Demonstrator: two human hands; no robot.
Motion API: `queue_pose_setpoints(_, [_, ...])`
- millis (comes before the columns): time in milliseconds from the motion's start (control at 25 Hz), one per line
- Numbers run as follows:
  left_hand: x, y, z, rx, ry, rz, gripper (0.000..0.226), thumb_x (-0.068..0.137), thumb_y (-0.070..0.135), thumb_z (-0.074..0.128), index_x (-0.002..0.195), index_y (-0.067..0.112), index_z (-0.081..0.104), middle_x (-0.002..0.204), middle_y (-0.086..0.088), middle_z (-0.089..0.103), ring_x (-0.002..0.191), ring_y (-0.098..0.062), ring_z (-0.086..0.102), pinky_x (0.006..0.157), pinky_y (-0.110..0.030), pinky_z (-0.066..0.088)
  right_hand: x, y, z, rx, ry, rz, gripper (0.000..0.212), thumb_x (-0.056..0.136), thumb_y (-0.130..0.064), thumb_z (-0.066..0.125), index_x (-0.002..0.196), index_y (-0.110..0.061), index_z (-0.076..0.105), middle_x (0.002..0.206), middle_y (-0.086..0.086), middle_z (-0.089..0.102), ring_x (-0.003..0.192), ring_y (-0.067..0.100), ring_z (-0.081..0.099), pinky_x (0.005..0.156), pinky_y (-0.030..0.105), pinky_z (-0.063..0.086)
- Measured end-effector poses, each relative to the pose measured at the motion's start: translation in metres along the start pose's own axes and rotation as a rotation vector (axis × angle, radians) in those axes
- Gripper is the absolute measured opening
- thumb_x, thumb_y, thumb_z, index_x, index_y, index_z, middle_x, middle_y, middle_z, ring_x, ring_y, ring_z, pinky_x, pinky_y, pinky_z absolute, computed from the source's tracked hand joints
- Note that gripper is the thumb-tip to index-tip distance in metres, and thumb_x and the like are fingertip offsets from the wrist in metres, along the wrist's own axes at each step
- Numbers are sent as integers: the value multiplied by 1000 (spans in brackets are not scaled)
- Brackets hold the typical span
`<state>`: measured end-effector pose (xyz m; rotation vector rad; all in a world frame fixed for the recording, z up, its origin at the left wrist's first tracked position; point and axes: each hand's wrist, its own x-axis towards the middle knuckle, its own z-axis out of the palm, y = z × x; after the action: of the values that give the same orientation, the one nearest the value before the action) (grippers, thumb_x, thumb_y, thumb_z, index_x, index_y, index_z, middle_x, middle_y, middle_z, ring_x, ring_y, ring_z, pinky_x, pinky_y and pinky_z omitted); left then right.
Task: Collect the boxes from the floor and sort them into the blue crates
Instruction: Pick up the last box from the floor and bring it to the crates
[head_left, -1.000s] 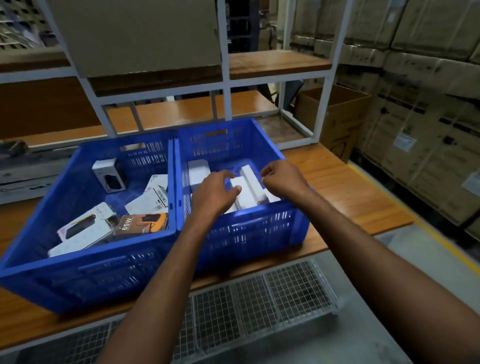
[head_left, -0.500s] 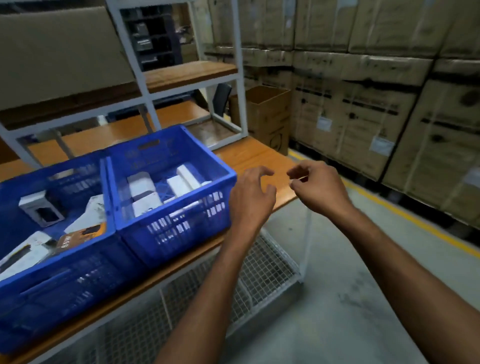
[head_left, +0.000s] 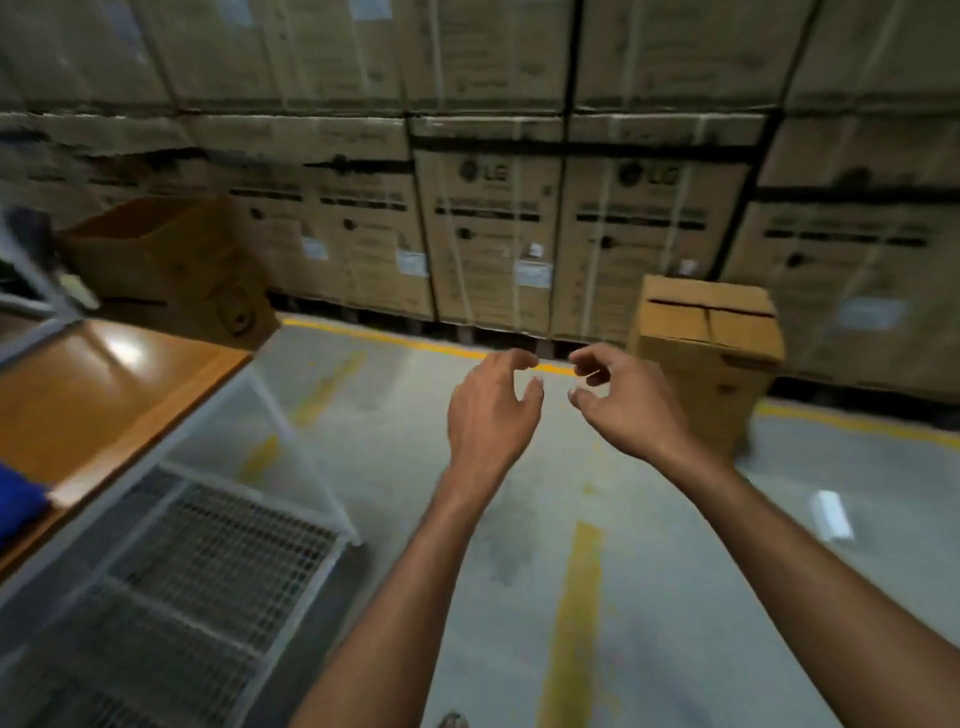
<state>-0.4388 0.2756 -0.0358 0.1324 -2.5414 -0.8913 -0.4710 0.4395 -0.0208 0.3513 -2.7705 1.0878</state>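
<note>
Hands moved from crate (head_left: 15, 506) to floor (head_left: 675, 571): left hand (head_left: 491, 415), right hand (head_left: 623, 410) grips released.

warehouse aisle. labelled cartons (head_left: 488, 234) are standing stacked in a wall, row upon row; yellow lines (head_left: 384, 338) are running along the grey concrete floor (head_left: 675, 597); an open box (head_left: 171, 270) and a shut box (head_left: 706, 353) are sitting at the wall's foot; a wooden bench (head_left: 104, 395) with a wire shelf (head_left: 218, 551) is flanking the aisle.
</note>
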Motion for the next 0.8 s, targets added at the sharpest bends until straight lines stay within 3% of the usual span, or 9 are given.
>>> queue_pose_setpoints(280, [22, 119, 148, -137, -180, 86, 11, 95, 35, 61, 102, 35, 70, 91, 18, 73, 80, -4, 66, 65, -26, 44, -12, 178, -114, 26, 174, 297, 33, 86, -25, 77, 118, -29, 70, 106, -15, 71, 97, 6, 67, 91, 35, 58])
queue_pose_setpoints(640, [71, 246, 356, -303, -447, 150, 13, 94, 33, 62, 104, 33, 70, 92, 13, 75, 83, -11, 70, 66, -30, 54, 22, 363, -208, 50, 347, 617, 34, 80, -16, 73, 113, -27, 72, 103, -16, 72, 96, 6, 68, 94, 36, 57])
queue_pose_setpoints(800, [79, 309, 444, -313, -523, 203, 16, 97, 30, 61, 109, 31, 71, 95, 14, 74, 78, -4, 65, 56, -18, 40, 40, 455, -254, 62, 394, 688, 32, 82, -17, 73, 112, -28, 73, 103, -18, 72, 95, 3, 67, 93, 35, 58])
